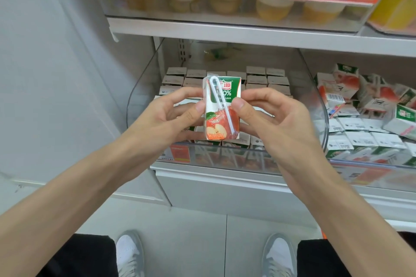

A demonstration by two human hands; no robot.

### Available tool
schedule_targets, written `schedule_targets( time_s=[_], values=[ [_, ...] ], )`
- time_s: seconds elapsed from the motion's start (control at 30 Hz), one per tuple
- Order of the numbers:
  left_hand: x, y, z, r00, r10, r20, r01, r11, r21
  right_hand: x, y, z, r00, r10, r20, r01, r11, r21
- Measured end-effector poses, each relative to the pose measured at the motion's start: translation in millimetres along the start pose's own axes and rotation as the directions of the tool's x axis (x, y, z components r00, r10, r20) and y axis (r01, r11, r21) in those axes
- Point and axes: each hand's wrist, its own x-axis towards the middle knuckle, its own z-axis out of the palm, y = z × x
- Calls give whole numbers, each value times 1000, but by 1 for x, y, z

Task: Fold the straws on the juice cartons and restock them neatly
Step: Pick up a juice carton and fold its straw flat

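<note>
We hold one juice carton (221, 110) upright in front of the clear shelf bin (315, 105). Left hand (166, 119) grips its left edge, thumb on the front. Right hand (267, 116) grips the right edge, thumb pressing beside the bent white straw (221, 101) in its wrapper. Stocked cartons (258, 80) fill the bin in rows behind.

white shelf (225, 177) carries juice cartons (256, 80) in rows, jumbled cartons (364, 101) at right.
</note>
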Motion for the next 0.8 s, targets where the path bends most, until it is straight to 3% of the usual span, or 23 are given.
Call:
schedule_targets(
  time_s=[0.33,0.53,0.63,0.8],
  values=[
    [-1,0,-5,995,-41,88,46,997,-61,0,8,7,1000,6,7,-6,1000,-26],
    [-1,1,-6,997,-32,73,40,993,-110,1,5,7,1000,16,3,-15,980,-201],
    [-2,-1,-7,997,-3,73,11,993,-114,-1,5,12,996,35,81,-21,987,-162],
    [-4,-1,-8,994,42,102,-31,994,-102,0,6,13,995,25,93,-12,990,-139]
  ],
)
